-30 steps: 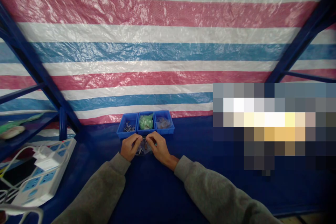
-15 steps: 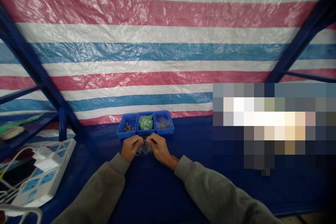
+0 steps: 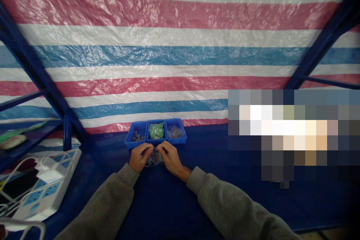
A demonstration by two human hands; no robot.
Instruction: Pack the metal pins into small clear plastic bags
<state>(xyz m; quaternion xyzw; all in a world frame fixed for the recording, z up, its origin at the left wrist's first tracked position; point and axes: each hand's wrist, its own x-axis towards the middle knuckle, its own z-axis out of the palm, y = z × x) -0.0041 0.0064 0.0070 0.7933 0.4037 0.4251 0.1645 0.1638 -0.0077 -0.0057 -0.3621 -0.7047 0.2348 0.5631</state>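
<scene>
My left hand [image 3: 139, 156] and my right hand [image 3: 170, 156] meet over a dark blue table [image 3: 197, 202], just in front of three small blue bins. Both pinch the top edge of a small clear plastic bag [image 3: 154, 157] with small dark parts inside. The left bin [image 3: 137, 136] holds small metal pieces, the middle bin [image 3: 156, 131] holds green bags, and the right bin [image 3: 176, 132] holds clear bags. Grey sleeves cover both forearms.
A white power strip [image 3: 47, 191] with plugs and white cables lies at the left on the table. Blue metal frame bars [image 3: 39, 78] rise at left and right. A striped red, white and blue tarp [image 3: 174, 45] forms the back wall. A blurred patch covers the right.
Both hands with the small bag have shifted slightly away from me, toward the bins. Little else differs.
</scene>
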